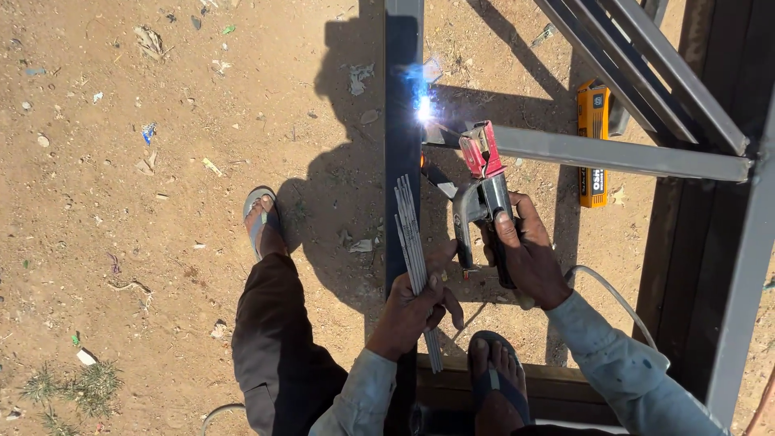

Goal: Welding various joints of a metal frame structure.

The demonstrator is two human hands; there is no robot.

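My right hand [525, 252] grips a red-jawed welding electrode holder [482, 182]. Its rod tip burns with a bright blue-white arc [422, 106] where a vertical steel tube [402, 121] meets a horizontal steel bar [613, 153]. My left hand [413, 305] holds a bundle of grey welding rods [412, 242] and rests against the vertical tube, just left of the holder. A white cable [617, 299] runs back from the right hand.
Sandy littered ground lies all around. Slanted steel bars [638, 64] and a dark frame post [739, 266] stand at the right. A yellow tool [593, 141] lies on the ground behind the bar. My sandalled feet [260, 216] [494, 379] stand either side of the tube.
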